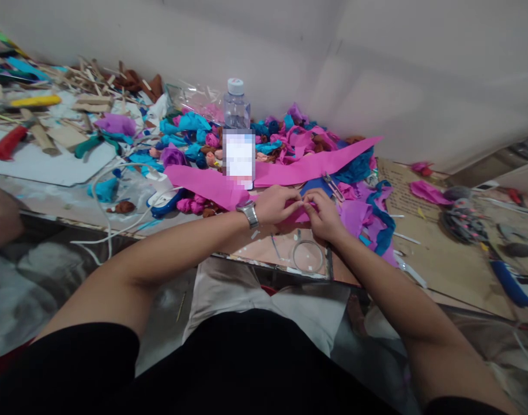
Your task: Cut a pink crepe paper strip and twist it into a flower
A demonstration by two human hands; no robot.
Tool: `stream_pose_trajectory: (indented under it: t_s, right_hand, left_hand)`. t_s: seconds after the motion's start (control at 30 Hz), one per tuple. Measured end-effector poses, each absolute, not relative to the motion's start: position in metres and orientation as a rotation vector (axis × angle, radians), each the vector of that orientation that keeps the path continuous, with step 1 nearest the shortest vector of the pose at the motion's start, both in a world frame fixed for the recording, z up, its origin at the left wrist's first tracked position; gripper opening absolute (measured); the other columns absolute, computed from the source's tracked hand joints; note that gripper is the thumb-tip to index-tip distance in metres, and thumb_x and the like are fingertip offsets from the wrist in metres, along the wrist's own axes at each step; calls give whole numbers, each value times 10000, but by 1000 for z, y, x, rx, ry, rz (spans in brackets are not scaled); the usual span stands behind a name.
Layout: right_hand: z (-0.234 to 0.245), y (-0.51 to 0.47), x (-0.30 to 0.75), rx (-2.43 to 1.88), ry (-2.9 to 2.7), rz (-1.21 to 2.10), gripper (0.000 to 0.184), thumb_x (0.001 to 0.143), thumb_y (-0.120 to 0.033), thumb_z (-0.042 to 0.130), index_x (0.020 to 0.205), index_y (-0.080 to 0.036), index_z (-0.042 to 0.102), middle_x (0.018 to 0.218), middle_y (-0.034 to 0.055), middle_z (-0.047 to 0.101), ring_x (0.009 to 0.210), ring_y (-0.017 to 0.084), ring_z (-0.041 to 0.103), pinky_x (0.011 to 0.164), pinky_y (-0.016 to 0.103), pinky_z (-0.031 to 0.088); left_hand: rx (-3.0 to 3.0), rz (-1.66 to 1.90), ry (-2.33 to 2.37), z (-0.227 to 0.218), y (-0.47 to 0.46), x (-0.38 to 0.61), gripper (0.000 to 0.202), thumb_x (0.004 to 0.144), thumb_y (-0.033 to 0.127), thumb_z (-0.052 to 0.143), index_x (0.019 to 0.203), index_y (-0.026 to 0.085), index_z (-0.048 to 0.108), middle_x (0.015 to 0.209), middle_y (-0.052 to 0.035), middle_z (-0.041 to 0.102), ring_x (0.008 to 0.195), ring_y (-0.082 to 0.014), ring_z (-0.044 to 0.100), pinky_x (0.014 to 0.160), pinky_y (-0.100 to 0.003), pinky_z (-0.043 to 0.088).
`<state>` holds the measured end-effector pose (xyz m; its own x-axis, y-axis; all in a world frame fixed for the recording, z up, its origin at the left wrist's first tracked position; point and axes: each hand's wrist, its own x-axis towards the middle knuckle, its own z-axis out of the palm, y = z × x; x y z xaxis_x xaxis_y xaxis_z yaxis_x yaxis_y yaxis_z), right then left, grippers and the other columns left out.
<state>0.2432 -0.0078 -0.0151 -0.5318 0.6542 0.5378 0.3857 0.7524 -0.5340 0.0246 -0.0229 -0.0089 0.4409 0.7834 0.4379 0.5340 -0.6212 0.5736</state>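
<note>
In front of me, my left hand (pixel 279 206), with a metal watch (pixel 249 213) at the wrist, and my right hand (pixel 324 213) meet with thumbs and fingertips pinched together. Between them is a piece of pink crepe paper (pixel 297 215), partly hidden by the fingers. A long pink crepe strip (pixel 307 167) stretches behind the hands toward the upper right, and another pink length (pixel 203 183) lies to the left. Just beyond my right hand rests a small metal tool (pixel 332 185), perhaps snips. Purple crepe paper (pixel 357 216) bunches beside my right wrist.
A phone (pixel 239 155) stands before a clear bottle (pixel 237 109). Rolled crepe flowers (pixel 195 204) lie by a blue-and-white power strip (pixel 165 202) with a white cable. A clear ring (pixel 307 255) sits near the edge. Cardboard (pixel 419 230) covers the right; another person's arm (pixel 2 216) shows left.
</note>
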Motion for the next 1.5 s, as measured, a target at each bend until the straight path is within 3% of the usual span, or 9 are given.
stream_pose_trajectory:
  t_s: [0.37, 0.83, 1.3, 1.5]
  right_hand:
    - [-15, -6, 247, -816, -2201, 368, 178, 1060, -399, 580, 978, -255, 644, 1067, 89, 673, 1031, 261, 644, 944, 453, 548]
    - [-20, -7, 243, -797, -2200, 514, 257, 1083, -453, 509, 940, -254, 587, 1052, 89, 642, 1030, 260, 621, 959, 453, 528]
    - [-22, -7, 241, -824, -2052, 676, 219, 1017, -384, 596, 844, -250, 591, 967, 48, 647, 967, 243, 623, 919, 428, 507]
    - [-26, -5, 241, -847, -2006, 766, 189, 1002, -358, 597, 850, -246, 612, 1041, 55, 640, 1048, 246, 615, 996, 442, 483]
  left_hand:
    - [2333, 968, 1148, -8, -23, 23, 392, 1047, 480, 524, 1035, 187, 783, 1024, -77, 815, 895, -228, 717, 825, -334, 460]
    - [2399, 958, 1141, -13, -19, 24, 461, 1065, 541, 493, 1010, 185, 779, 1001, -89, 809, 881, -223, 704, 842, -333, 452]
    - [2387, 1005, 1077, -14, -20, 25, 453, 1072, 539, 498, 1014, 186, 777, 995, -99, 810, 939, -232, 720, 916, -352, 477]
    - [2396, 1038, 1058, -13, -21, 27, 465, 1074, 557, 498, 990, 193, 775, 966, -93, 801, 936, -225, 718, 930, -349, 478]
